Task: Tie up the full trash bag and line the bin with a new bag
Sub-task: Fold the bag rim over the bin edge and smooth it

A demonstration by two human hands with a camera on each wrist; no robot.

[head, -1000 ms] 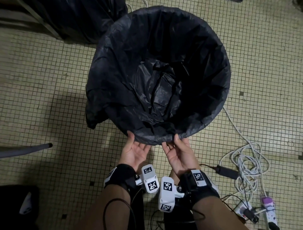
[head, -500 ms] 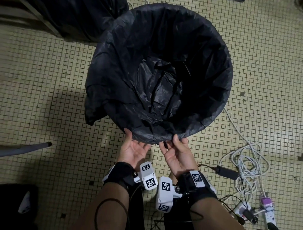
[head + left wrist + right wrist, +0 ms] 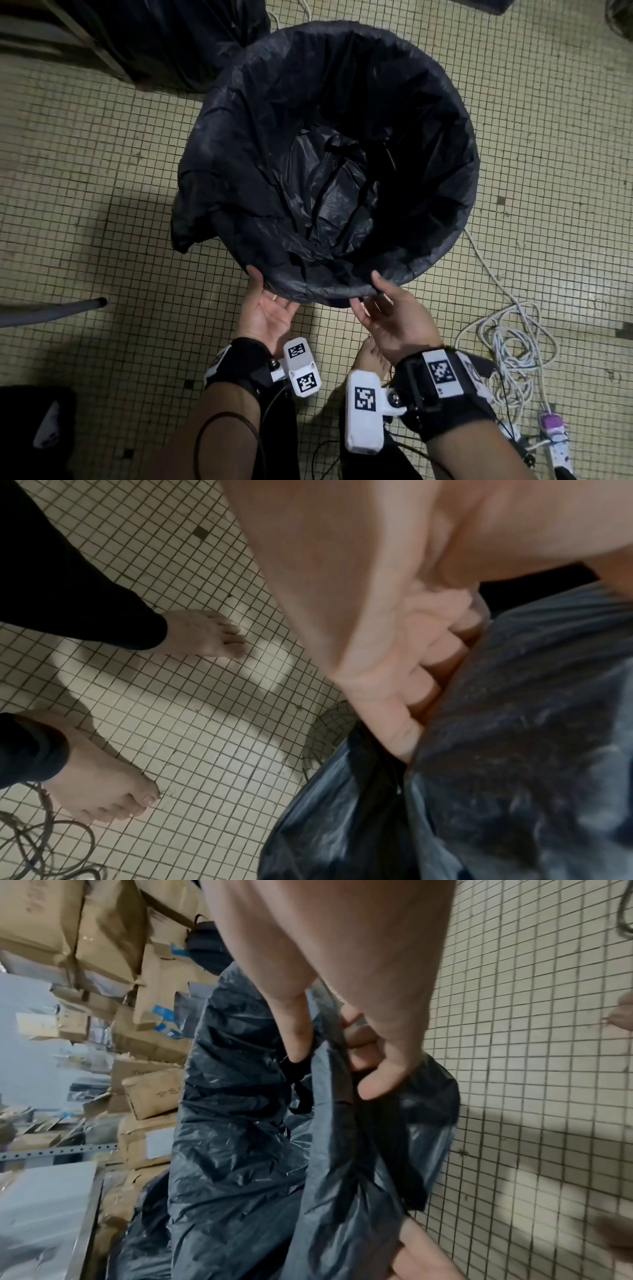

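Observation:
A round bin stands on the tiled floor, lined with a black bag [image 3: 239, 137] whose edge is folded out over the rim [image 3: 471, 192]. Loose plastic hangs down at the left side. My left hand [image 3: 263, 291] grips the near rim, thumb on top and fingers [image 3: 421, 674] curled under the bag's edge [image 3: 531, 750]. My right hand [image 3: 370, 291] pinches the same near edge a little to the right, thumb inside the bag [image 3: 240, 1123] and fingers [image 3: 387, 1074] outside. Another bulky black bag [image 3: 164, 37] sits behind the bin at the far left; its top is out of view.
A coil of white cable [image 3: 507, 342] and a power strip [image 3: 555, 442] lie on the floor to the right. A grey metal bar [image 3: 51, 311] juts in from the left. My bare feet [image 3: 202, 631] stand close to the bin. Stacked cardboard boxes [image 3: 103, 934] fill the shelves beyond.
My hands have spread slightly apart along the near rim. The right hand has turned over so its back shows, with the thumb now hooked over the bag's edge.

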